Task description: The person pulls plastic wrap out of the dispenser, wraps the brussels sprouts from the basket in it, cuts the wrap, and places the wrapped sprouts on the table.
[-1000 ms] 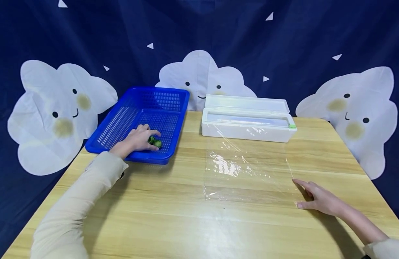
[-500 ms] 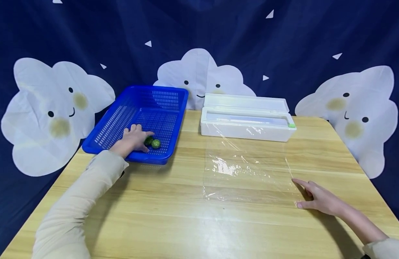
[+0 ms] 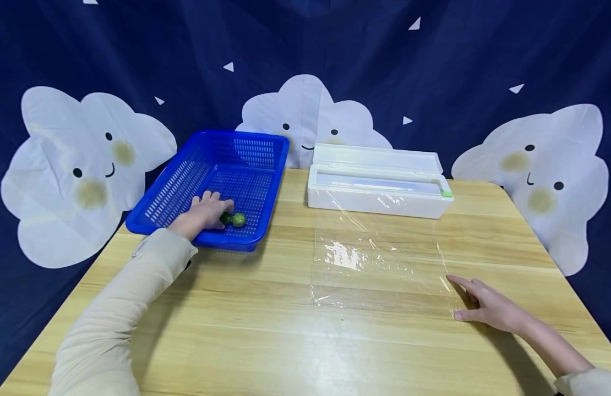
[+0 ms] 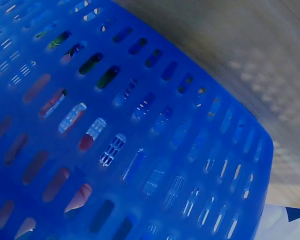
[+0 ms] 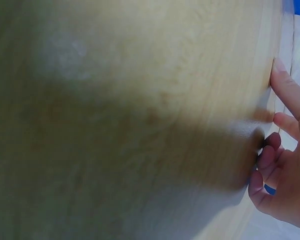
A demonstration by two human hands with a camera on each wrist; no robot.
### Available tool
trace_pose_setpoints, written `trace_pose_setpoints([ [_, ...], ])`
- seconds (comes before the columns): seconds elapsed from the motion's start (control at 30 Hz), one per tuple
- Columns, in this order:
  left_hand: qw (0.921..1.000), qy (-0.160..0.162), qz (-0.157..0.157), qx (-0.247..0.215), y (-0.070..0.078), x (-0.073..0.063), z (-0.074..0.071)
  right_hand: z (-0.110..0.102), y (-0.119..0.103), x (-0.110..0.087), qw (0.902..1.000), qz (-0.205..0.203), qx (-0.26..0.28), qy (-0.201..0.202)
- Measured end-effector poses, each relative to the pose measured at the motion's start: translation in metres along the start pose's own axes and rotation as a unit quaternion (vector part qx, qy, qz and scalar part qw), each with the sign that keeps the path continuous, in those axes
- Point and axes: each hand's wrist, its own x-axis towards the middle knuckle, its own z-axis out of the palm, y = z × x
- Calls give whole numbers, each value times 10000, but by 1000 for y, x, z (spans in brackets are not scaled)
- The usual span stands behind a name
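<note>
In the head view my left hand (image 3: 206,212) reaches into the blue plastic basket (image 3: 253,237), its fingers curled about a small, round, dark green vegetable (image 3: 225,218). A second, lighter green one (image 3: 238,220) lies just right of it on the basket floor. Through the basket slots in the left wrist view, bits of fingers and green show. My right hand (image 3: 494,305) rests at the right edge of a sheet of cling film (image 3: 345,256), index finger and thumb spread and touching it near its corner. The film runs out of a long white dispenser box (image 3: 380,203).
The dispenser's lid (image 3: 377,158) stands raised at the back, with a green tab (image 3: 447,193) at its right end. Everything stands on a wooden table (image 3: 266,330). Behind hangs a dark blue curtain (image 3: 335,38) printed with white clouds.
My left hand has drawn back slightly left from around both green vegetables, and its fingers have closed in on the nearer one. The right hand and the film stay as they were.
</note>
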Motion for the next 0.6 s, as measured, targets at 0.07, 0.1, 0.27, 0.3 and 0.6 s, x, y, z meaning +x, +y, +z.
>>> trace_pose_setpoints([
  [0.07,10000,-65,31,-46,0,0,0,0,0,-1,10000,-9,-9,26],
  [0.1,10000,-68,49,-47,0,0,0,0,0,-1,10000,-14,-17,29],
  [0.27,9999,79,124,-88,-2,3,2,0,0,-2,10000,-4,-9,37],
  [0.3,9998,102,136,-112,-2,3,2,0,0,-2,10000,17,-5,20],
  [0.6,9991,303,260,-126,-7,0,1,1,0,0,10000,50,-6,37],
])
